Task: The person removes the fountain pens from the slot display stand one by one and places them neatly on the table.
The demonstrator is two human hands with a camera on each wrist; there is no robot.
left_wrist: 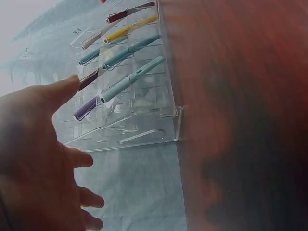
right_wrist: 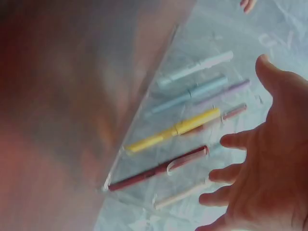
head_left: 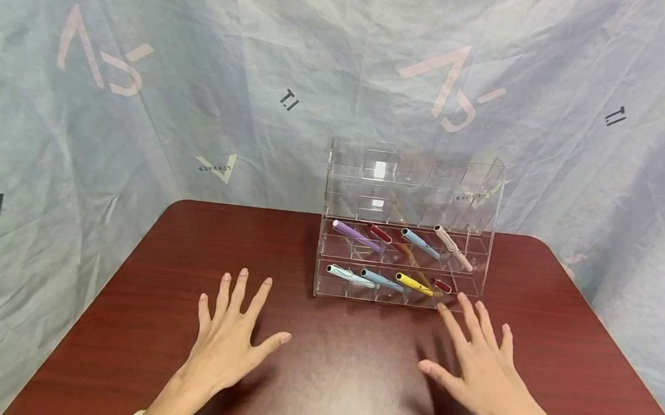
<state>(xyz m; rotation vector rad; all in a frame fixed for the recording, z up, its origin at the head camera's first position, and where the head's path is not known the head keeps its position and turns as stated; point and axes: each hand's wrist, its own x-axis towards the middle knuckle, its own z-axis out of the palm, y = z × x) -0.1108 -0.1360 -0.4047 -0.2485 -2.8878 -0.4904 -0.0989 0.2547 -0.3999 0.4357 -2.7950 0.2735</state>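
Observation:
My left hand (head_left: 227,342) hovers over the table with fingers spread, left of a clear acrylic pen rack (head_left: 319,245). Spread in the same way, my right hand (head_left: 480,369) is in front of the rack's right end, its fingertips overlapping the lower edge in the head view. Neither hand holds anything. Pens lie slanted in the two lower tiers. The upper of these has a purple pen (head_left: 356,235), a dark red pen (head_left: 380,233), a blue pen (head_left: 420,243) and a pale pink pen (head_left: 454,248). Below are a pale mint pen (head_left: 352,276), a grey-blue pen (head_left: 381,280), a yellow pen (right_wrist: 173,131) and another dark red pen (right_wrist: 159,168).
The rack stands at the back of a reddish-brown table (head_left: 144,297), right of its middle. Its upper tiers hold no pens. Behind and around the table hangs a pale grey-blue cloth (head_left: 298,48) with printed letters, close to the back edge.

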